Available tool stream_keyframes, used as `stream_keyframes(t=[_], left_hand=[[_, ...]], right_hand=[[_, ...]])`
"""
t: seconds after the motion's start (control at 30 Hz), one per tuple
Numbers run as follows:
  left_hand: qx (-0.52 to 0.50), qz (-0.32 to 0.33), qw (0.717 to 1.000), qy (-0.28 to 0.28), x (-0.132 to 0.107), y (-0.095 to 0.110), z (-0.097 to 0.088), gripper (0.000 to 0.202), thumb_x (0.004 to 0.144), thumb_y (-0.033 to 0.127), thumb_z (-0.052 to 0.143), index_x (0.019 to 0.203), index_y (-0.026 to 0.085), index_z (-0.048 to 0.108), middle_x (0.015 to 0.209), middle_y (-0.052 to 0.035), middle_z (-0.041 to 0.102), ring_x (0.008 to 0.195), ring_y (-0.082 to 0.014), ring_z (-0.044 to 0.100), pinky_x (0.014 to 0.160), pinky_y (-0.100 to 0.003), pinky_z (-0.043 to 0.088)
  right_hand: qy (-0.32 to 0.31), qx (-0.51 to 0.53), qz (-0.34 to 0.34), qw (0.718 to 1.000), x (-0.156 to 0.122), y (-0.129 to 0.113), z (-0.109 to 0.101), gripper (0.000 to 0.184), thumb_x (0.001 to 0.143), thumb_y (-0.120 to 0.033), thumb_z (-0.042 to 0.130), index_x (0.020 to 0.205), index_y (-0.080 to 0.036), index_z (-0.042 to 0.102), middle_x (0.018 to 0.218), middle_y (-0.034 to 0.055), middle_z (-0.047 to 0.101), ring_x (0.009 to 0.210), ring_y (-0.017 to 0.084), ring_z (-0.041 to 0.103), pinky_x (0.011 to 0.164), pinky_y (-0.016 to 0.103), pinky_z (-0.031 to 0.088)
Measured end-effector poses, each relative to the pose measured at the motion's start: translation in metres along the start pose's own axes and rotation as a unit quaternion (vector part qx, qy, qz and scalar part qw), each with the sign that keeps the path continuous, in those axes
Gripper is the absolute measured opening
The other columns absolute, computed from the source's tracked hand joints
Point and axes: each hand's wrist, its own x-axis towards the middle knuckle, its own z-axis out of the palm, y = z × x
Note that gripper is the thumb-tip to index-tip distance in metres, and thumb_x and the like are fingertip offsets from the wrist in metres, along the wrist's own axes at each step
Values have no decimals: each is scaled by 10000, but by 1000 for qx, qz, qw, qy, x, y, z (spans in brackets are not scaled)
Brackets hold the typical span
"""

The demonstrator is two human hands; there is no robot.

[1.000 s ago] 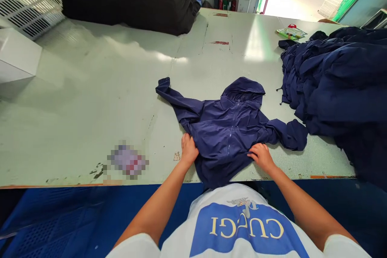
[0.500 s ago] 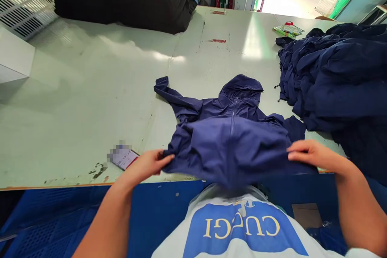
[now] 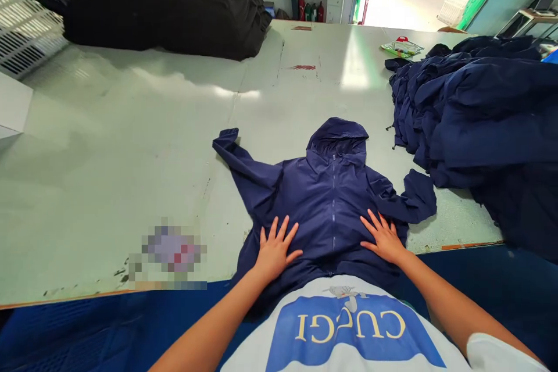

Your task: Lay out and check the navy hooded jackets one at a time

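A navy hooded jacket lies front up on the table, its hood away from me and its front zip closed down the middle. Its hem hangs over the table edge against my body. My left hand rests flat on the jacket's lower left front, fingers spread. On the other side of the zip, my right hand presses flat near the sleeve, its fingers also apart. Both sleeves reach outward; the right one is bent and bunched.
A tall heap of navy garments covers the table's right side. Black bundles stand at the far left, near a white box. A blurred-out item lies near the front edge of the pale table. A green packet sits at the back.
Both hands have let go of the jacket's lower edge and moved inward onto its front, fingers spread. The raised, billowing front now lies flatter, with the hem lower over the table edge.
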Motion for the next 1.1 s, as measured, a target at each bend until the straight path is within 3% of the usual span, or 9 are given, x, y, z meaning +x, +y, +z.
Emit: stream_keyframes(t=[0.1, 0.17, 0.3, 0.4, 0.5, 0.6, 0.7, 0.87, 1.1], left_hand=[[-43, 66, 997, -3, -14, 10, -13, 441, 971, 535, 444, 1241, 286, 688, 1214, -128, 689, 1145, -319, 586, 1090, -558, 318], [-73, 86, 993, 33, 13, 21, -31, 445, 1002, 500, 385, 1231, 274, 692, 1150, -116, 708, 1118, -283, 594, 1103, -515, 321], [-54, 50, 994, 80, 90, 28, -40, 598, 954, 534, 479, 1514, 330, 431, 1596, -98, 389, 1495, -379, 241, 1190, -647, 117], [-23, 18, 999, 26, 102, 5, -19, 658, 934, 554, 498, 1541, 331, 373, 1654, -80, 263, 1528, -406, 139, 1168, -715, 71], [-10, 22, 1000, 19, 85, -17, -5, 629, 945, 530, 493, 1531, 326, 396, 1645, -81, 284, 1524, -400, 172, 1172, -717, 68], [-16, 42, 996, 70, 88, -9, -15, 608, 974, 480, 459, 1545, 286, 380, 1634, -106, 305, 1530, -358, 186, 1207, -661, 69], [-34, 133, 986, 93, 121, 20, -27, 613, 986, 441, 454, 1564, 274, 332, 1659, -92, 240, 1549, -295, 137, 1237, -589, 72], [-53, 111, 992, 38, 154, 46, -10, 641, 935, 525, 535, 1527, 320, 401, 1655, -84, 258, 1543, -364, 113, 1189, -696, 28], [-158, 89, 978, 98, 172, 42, -26, 458, 984, 231, 408, 1425, 218, 531, 1450, -97, 573, 1402, -247, 442, 1245, -572, 104]], right_hand=[[-40, 13, 13, 999, -16, -2, -11, 469, 907, -394, 601, 1374, -347, 603, 1503, 97, 505, 1374, 363, 449, 1070, 576, 375], [-4, 29, 5, 1000, 3, -18, -31, 355, 930, -325, 559, 1257, -287, 693, 1364, 118, 624, 1268, 316, 552, 1063, 496, 397], [105, 26, 1, 994, 59, -48, -55, 639, 926, -394, 595, 1530, -305, 404, 1634, 88, 295, 1506, 328, 221, 1168, 560, 239], [33, 28, 4, 999, 63, -51, -43, 682, 950, -458, 551, 1572, -340, 297, 1678, 52, 155, 1539, 355, 71, 1166, 658, 145], [-37, 55, -32, 997, 47, -46, -35, 570, 923, -429, 602, 1472, -312, 498, 1627, 73, 316, 1503, 376, 215, 1153, 621, 237], [16, 107, -45, 993, 61, -50, -53, 305, 978, -338, 517, 1190, -256, 719, 1365, 99, 619, 1329, 290, 491, 1094, 461, 385], [128, 157, -15, 979, 113, -67, -79, 313, 1012, -248, 432, 1194, -208, 683, 1233, 104, 664, 1177, 208, 585, 1032, 334, 436], [97, 189, 98, 972, 189, -89, -89, 271, 946, -390, 602, 1077, -164, 674, 1132, 126, 672, 1007, 222, 647, 852, 309, 493], [121, 230, 58, 964, 189, -85, -85, 94, 910, -243, 610, 938, -185, 679, 1002, 44, 699, 912, 153, 637, 829, 242, 467]])
